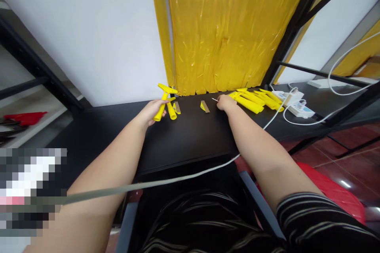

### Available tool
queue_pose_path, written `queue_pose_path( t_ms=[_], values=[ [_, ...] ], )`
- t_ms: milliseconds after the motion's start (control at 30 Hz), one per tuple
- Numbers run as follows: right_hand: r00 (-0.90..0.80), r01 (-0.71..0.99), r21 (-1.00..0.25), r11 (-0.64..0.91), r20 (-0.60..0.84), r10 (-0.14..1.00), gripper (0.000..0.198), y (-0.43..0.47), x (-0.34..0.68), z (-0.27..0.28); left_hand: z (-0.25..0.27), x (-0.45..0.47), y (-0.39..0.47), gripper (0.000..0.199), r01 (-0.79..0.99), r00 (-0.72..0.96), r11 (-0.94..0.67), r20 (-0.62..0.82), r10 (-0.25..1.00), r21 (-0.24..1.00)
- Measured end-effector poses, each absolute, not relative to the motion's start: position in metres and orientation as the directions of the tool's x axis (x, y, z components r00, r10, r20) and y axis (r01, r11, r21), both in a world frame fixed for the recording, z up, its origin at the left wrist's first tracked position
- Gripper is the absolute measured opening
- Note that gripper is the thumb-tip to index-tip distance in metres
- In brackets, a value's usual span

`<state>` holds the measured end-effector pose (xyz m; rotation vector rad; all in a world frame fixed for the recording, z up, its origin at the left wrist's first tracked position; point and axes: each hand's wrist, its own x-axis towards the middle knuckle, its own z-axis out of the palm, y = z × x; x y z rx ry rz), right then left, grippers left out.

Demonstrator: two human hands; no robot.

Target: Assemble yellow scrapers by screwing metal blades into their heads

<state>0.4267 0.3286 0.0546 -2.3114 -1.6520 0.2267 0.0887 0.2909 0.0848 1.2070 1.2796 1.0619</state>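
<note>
My left hand (153,113) grips the handle of a yellow T-shaped scraper (162,104), its wide head pointing up. Just right of it, a second yellow scraper (171,110) touches or nearly touches the first; I cannot tell which. A small brown-and-yellow piece (177,107) lies beside that one. Farther right on the black table (184,138) is another brown strip with a yellow part (204,106). My right hand (226,103) is closed around a thin, pale, rod-like tool (215,99). Only its tip sticks out to the left; the rest is hidden in the fingers.
Several yellow scrapers (251,102) lie in a pile right of my right hand. Beyond them sit white power strips (299,108) with plugs. A white cable (190,176) crosses in front of me. Yellow plastic strips (225,47) hang behind the table, and black metal posts (287,35) stand at the sides.
</note>
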Motion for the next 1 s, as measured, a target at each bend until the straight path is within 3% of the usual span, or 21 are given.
queue_pose_path(
  t_ms=[67,200,400,533,1000],
  values=[
    [0.344,0.902,-0.299,-0.313,0.055,0.938,0.047,0.324,0.423,0.056,0.085,0.088,0.290,0.019,0.090,0.056,0.098,-0.103,0.993,0.991],
    [0.212,0.946,-0.282,-0.158,0.174,0.962,0.046,0.316,0.414,0.059,0.085,0.090,0.287,0.018,0.122,0.118,0.083,-0.098,0.988,0.989],
    [-0.007,0.932,-0.349,0.102,0.262,0.965,0.020,0.311,0.401,0.061,0.085,0.090,0.284,0.020,0.114,0.172,0.058,-0.078,0.982,0.992],
    [-0.016,0.933,-0.349,0.085,0.196,0.980,0.014,0.311,0.395,0.057,0.082,0.090,0.284,0.022,0.105,0.199,0.041,-0.061,0.978,0.994],
    [0.003,0.934,-0.354,0.060,0.174,0.985,0.007,0.313,0.393,0.059,0.080,0.095,0.281,0.042,0.033,0.302,0.036,-0.044,0.952,0.999]
  ],
)
